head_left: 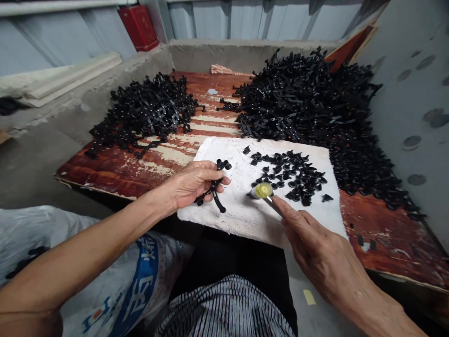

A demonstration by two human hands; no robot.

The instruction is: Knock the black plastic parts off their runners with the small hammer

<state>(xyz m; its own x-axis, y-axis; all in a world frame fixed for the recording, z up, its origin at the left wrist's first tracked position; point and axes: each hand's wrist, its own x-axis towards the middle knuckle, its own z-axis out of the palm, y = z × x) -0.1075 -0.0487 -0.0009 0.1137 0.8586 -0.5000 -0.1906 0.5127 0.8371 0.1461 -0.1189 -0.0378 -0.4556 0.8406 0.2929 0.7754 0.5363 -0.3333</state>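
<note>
A peeling, red-varnished wooden surface [105, 171] lies between low concrete walls [252, 51], with a tangled left heap of black plastic strips [143, 110] and a larger right heap of black plastic strips [301, 93] on it. Nearer the person, a white slab [242, 210] carries a scatter of small black plastic pieces [287, 173]. The hands are apart above the slab. The left hand [194, 185] grips a branched black plastic sprue [213, 192] at the slab's edge. The right hand [315, 238] pinches the metal shank of a yellow-ended tool [263, 191], whose tip sits just beside the small pieces. A printed woven sack [129, 281] lies by the person's left arm.
</note>
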